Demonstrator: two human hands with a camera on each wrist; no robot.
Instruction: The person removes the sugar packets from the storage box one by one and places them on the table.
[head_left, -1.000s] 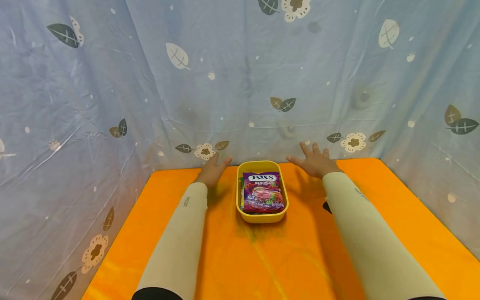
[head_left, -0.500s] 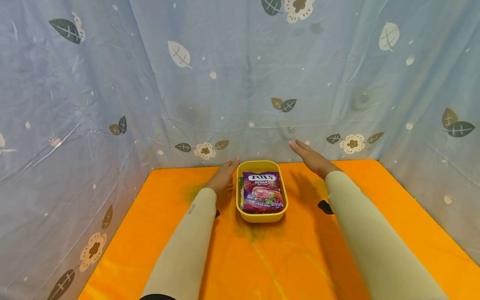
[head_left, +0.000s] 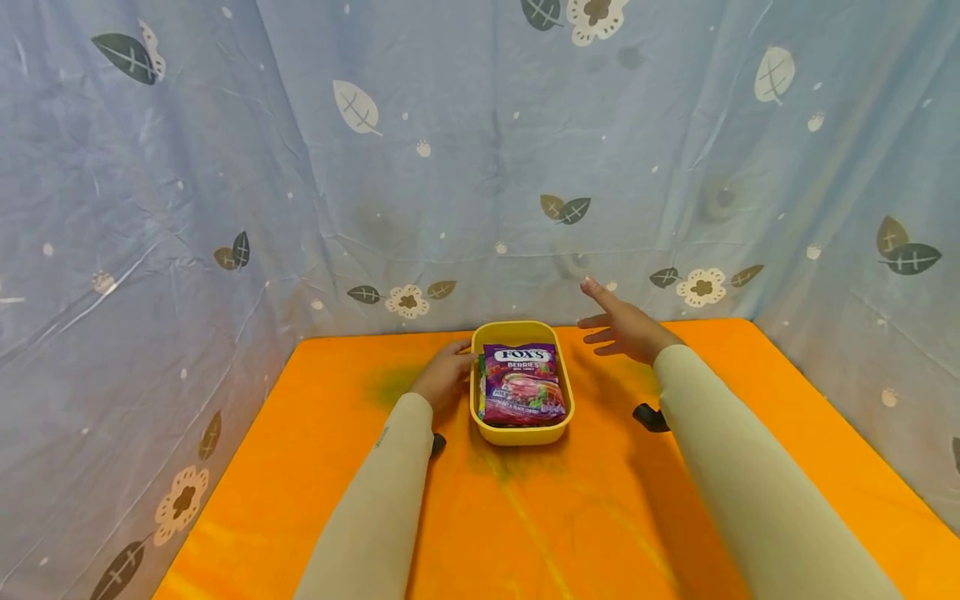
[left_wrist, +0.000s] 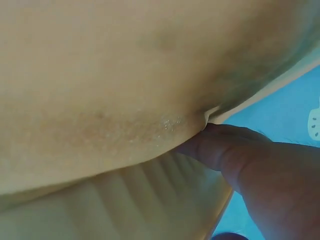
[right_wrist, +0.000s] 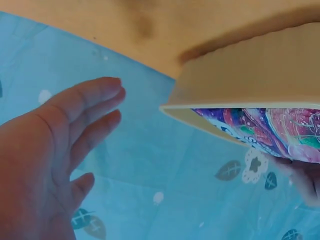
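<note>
A yellow plastic container (head_left: 522,436) stands on the orange tabletop near the back curtain. Inside it lies a purple FOX'S Berries candy bag (head_left: 522,383), with a bit of green and yellow packaging showing at its left side. My left hand (head_left: 444,375) holds the container's left rim, its thumb (left_wrist: 230,150) hooked over the edge in the left wrist view; its other fingers are mostly hidden. To the right of the container my right hand (head_left: 628,329) hovers with fingers extended and apart. In the right wrist view a gap separates those fingertips (right_wrist: 112,85) from the container's wall.
A blue curtain (head_left: 450,167) with leaf and flower prints hangs behind the orange table (head_left: 495,533) and along both sides. A black strap piece (head_left: 649,417) shows beneath my right wrist, and a dark piece (head_left: 438,445) beside my left.
My left hand has moved in from the left to the container's rim. My right hand has turned, its fingers now pointing toward the container. The container and bag stay put.
</note>
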